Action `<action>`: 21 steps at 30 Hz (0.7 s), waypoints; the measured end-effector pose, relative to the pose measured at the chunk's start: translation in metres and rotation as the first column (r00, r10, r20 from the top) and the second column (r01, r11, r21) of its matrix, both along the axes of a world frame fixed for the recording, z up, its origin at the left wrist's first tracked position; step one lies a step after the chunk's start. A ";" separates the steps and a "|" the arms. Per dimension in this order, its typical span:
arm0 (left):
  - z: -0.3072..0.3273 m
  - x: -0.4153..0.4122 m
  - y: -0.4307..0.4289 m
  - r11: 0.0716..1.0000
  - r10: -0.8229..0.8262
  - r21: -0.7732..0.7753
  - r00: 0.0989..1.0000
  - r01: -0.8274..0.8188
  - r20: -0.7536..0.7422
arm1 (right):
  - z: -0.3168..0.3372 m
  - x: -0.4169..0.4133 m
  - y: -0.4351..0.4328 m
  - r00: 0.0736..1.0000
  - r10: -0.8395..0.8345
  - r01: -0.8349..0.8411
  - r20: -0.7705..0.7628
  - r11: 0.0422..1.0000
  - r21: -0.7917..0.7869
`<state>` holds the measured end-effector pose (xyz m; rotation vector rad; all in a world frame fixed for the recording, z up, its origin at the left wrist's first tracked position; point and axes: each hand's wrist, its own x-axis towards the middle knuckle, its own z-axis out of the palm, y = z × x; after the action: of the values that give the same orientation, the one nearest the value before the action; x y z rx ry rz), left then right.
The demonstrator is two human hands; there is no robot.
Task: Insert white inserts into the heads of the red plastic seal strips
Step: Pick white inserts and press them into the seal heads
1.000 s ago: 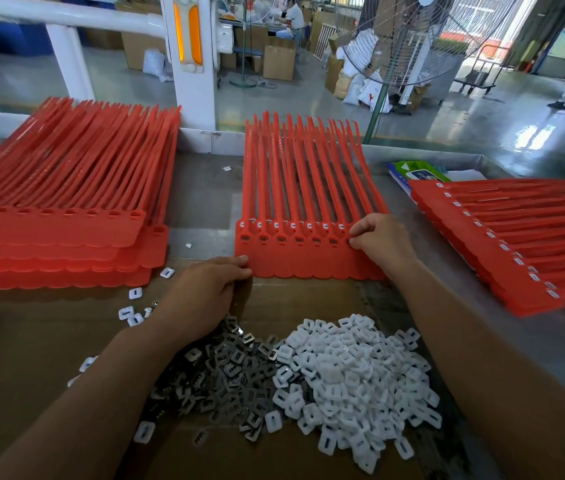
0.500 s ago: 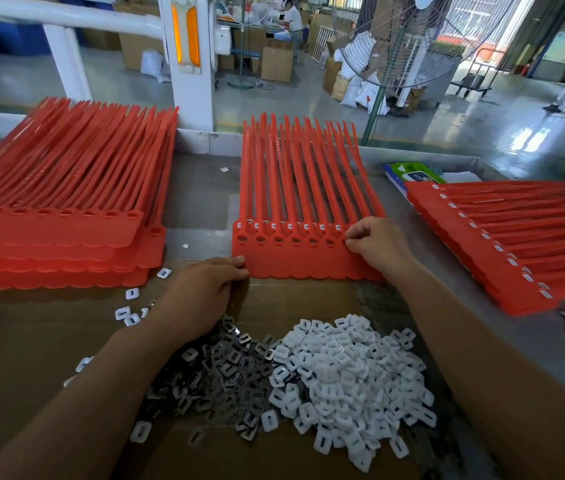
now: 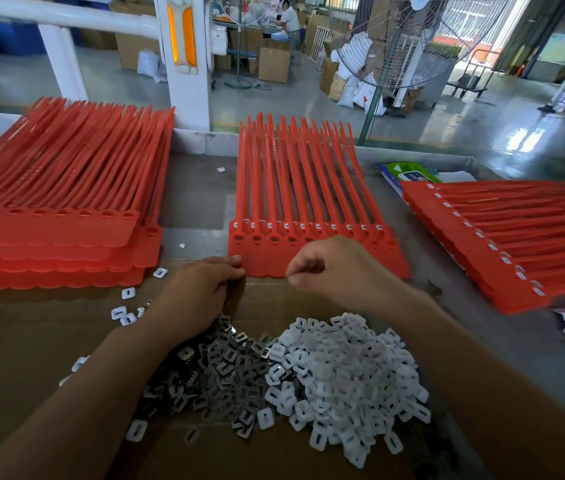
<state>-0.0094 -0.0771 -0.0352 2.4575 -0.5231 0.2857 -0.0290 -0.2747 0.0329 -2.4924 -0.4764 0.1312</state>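
Head view. Centre sheet of red seal strips [image 3: 308, 188] lies at 12 o'clock, its heads toward the person and white pieces seated along the head row. Left hand [image 3: 201, 292]: fingers extended, tips touching the sheet's 7 o'clock corner. Right hand [image 3: 336, 268] is over the heads, fingers curled to the thumb, no grasped item discernible. White inserts [image 3: 343, 375] are piled at 5 o'clock on the cardboard [image 3: 31, 341], touching the grey metal clips [image 3: 218, 372] at 6 o'clock.

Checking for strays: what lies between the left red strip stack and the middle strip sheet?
Head view: grey bench, bare except two small white bits.
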 end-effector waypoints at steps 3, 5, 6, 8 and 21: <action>0.001 -0.001 0.000 1.000 -0.001 -0.002 1.000 0.001 0.007 | -0.001 -0.011 0.012 0.993 0.113 -0.115 -0.031 0.991 -0.073; 0.002 -0.002 0.000 1.000 0.001 -0.007 1.000 -0.001 0.005 | -0.003 -0.015 0.019 0.985 0.170 -0.174 -0.042 0.976 -0.131; 0.002 -0.002 0.000 1.000 0.000 -0.008 1.000 0.000 0.004 | -0.004 -0.016 0.022 0.981 0.189 -0.194 -0.046 0.969 -0.150; 0.003 -0.003 0.000 1.000 -0.001 -0.006 1.000 0.001 0.005 | -0.007 -0.018 0.027 0.976 0.208 -0.217 -0.067 0.959 -0.182; 0.000 -0.002 0.001 1.000 -0.003 -0.013 1.000 0.003 0.015 | -0.017 -0.023 0.043 0.961 0.258 -0.277 -0.103 0.868 -0.412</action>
<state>-0.0117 -0.0757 -0.0353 2.4440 -0.5292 0.3052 -0.0517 -0.2317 0.0164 -2.8218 -0.8540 0.4431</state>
